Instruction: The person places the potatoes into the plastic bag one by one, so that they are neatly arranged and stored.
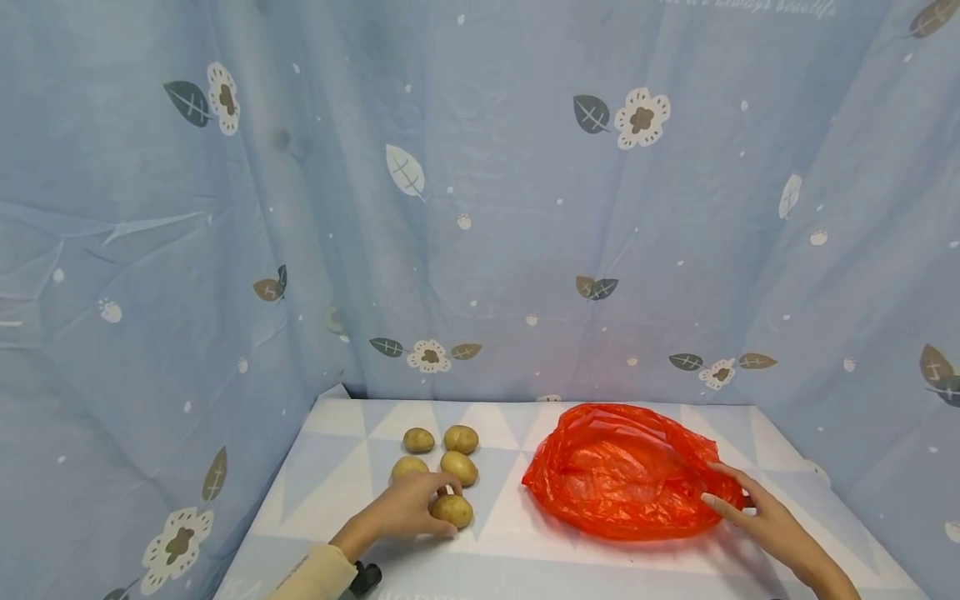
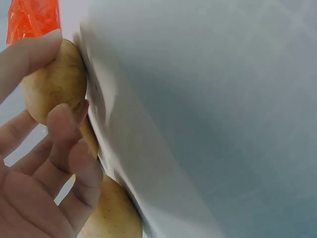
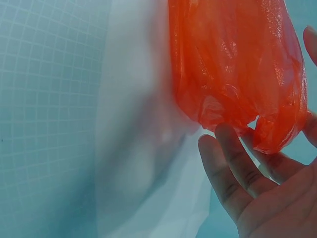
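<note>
My left hand (image 1: 415,504) reaches over the nearest potato (image 1: 453,511), its thumb and fingers on either side of it. In the left wrist view, the thumb presses one end of this potato (image 2: 57,82) while fingertips curl against the other. A thin red plastic bag (image 1: 626,479) lies to the right with its mouth spread wide. At the bag's right end is my right hand (image 1: 765,521), fingers spread and loosely bent. The right wrist view has those fingertips touching the edge of the bag (image 3: 237,64), with no pinch on it.
Several more potatoes, among them one at the back (image 1: 461,439), sit on the table just beyond my left hand. A pale triangle-patterned cloth (image 1: 337,483) covers the table. Blue curtain (image 1: 510,208) hangs behind and along both sides.
</note>
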Available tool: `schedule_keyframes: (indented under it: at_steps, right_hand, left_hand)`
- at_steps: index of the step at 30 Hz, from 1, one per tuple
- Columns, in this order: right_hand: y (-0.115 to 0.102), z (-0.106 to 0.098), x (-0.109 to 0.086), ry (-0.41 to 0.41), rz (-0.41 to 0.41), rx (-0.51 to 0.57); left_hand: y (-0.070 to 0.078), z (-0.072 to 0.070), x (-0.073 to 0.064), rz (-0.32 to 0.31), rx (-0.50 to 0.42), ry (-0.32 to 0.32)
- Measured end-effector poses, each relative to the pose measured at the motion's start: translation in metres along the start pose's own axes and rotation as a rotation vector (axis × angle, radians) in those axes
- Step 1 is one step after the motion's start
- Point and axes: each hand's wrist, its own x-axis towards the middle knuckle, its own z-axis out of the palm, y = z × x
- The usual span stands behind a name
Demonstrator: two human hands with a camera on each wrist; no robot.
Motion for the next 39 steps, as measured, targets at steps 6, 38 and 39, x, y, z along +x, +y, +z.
schedule_keyframes:
  at_steps: [6, 38, 39]
  right_hand:
    - [-0.001, -0.002, 0.001, -0.002, -0.003, -0.010]
    - [-0.001, -0.003, -0.002, -0.018, -0.041, -0.011]
    - [-0.001, -0.002, -0.002, -0.018, -0.042, -0.010]
  left_hand:
    - [0.002, 0.000, 0.002, 0.002, -0.022, 0.026]
    - [0.025, -0.003, 0.024, 0.033, -0.268, 0.253]
    - [0.027, -0.003, 0.025, 0.036, -0.269, 0.258]
